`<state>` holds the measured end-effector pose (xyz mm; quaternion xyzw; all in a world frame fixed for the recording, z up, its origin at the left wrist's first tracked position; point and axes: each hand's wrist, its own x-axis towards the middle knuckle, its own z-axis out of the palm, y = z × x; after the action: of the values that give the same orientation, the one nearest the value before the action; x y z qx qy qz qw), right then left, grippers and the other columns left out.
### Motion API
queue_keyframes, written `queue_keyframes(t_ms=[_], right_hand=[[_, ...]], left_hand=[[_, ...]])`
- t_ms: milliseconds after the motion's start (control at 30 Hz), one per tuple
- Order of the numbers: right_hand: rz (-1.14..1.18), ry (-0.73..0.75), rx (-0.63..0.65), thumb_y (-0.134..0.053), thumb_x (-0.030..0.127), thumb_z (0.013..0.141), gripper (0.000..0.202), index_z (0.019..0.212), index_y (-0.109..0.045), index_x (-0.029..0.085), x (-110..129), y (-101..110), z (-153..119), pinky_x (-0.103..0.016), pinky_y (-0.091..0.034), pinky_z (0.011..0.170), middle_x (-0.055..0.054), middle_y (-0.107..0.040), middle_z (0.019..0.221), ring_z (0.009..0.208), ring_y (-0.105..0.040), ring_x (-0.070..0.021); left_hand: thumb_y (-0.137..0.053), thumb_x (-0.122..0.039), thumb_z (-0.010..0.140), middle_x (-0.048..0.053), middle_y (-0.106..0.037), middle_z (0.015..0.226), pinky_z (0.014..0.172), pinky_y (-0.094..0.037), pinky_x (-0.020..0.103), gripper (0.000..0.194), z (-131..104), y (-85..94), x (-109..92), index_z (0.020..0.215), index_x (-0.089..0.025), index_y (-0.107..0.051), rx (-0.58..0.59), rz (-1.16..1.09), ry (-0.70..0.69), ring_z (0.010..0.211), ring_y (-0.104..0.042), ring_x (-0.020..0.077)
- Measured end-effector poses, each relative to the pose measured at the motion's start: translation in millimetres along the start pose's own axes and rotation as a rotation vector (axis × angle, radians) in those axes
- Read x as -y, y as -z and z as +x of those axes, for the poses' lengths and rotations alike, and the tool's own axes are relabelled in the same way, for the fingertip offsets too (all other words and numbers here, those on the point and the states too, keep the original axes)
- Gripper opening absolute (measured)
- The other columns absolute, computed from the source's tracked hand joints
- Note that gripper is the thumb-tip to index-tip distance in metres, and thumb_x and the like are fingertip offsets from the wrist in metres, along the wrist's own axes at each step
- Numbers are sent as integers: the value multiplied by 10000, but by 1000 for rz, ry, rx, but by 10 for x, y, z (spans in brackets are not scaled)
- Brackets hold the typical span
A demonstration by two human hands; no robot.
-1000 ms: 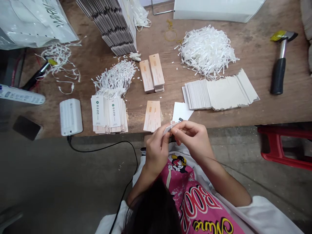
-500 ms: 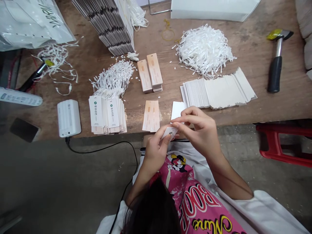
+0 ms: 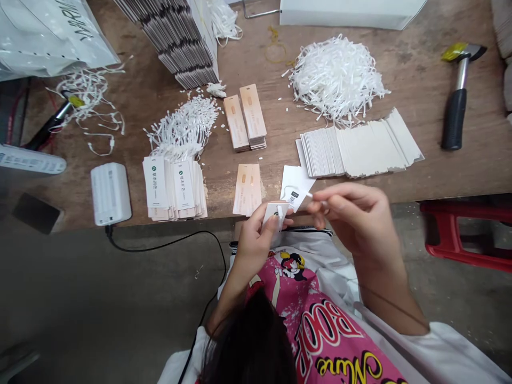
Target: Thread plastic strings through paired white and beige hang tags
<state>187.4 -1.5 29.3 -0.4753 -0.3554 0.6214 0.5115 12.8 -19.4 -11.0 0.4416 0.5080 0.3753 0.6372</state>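
Note:
Over the table's front edge, my left hand (image 3: 253, 246) is closed on a white hang tag (image 3: 272, 209) with a small dark mark, thumb on its face. A white plastic string end lies against the tag by the thumb. To the right, my right hand (image 3: 362, 224) pinches the other end of a thin white tag string (image 3: 309, 196). Loose white cards (image 3: 295, 178), one with a printed code, lie on the table just behind my hands. Left of them rest a few overlapping peach tags (image 3: 247, 189).
Behind are stacked peach tags (image 3: 254, 114), a pile of white strings (image 3: 338, 80) and a row of white cards (image 3: 360, 148). Strung tags (image 3: 170, 186) lie left beside a white power bank (image 3: 111, 193) with a cable. A hammer (image 3: 455, 117) lies right; a red stool (image 3: 452, 234) stands below.
My right hand has moved right, away from the tag, drawing a string end with it. The printed code on a table card now shows. My left hand still holds the tag.

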Motion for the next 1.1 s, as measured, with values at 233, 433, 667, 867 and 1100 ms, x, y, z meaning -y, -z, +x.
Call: queue_keyframes(t_ms=[233,433,667,867,1100], right_hand=[[61,-283,132,-772,290,760,195,902,-716,168,-448,44,-59,-203,-483,462,-53,-738,745,548,-654,-120],[-114,-47,53,-762,250,765,75,787,-729,187,-356,-36,-35,-226,-539,585,-41,-712,817,697,-659,-124],[-141,71,15,-676,193,843,20,837,-667,176,-297,-161,-23,-226,-518,509,-7,-645,693,572,-622,-106],[-409,333,-13,-641,116,848,85,865,-683,188,-384,-166,-14,-207,-450,495,-14,-547,860,621,-548,-70],[-504,407,60,-610,48,846,150,891,-665,180,-373,-147,-22,-188,-470,546,-12,-550,832,683,-555,-80]], left_hand=[[-555,-418,910,78,-730,1049,757,-561,260,333,-11,18,-2,1133,-181,-626,-91,-3,-11,873,-709,190],[-641,-420,854,35,-742,832,650,-541,227,268,-35,-64,-33,951,-173,-671,-223,184,-19,716,-692,161],[-639,-363,865,-27,-682,677,545,-444,174,185,-63,-97,-14,879,-182,-678,-232,353,-54,583,-605,103],[-653,-239,855,-50,-688,669,538,-424,154,102,-97,-114,-74,926,-196,-712,-252,584,-178,531,-574,75],[-654,-251,856,-49,-685,669,530,-417,161,134,-93,-96,-43,955,-202,-730,-290,600,-197,525,-561,75]])
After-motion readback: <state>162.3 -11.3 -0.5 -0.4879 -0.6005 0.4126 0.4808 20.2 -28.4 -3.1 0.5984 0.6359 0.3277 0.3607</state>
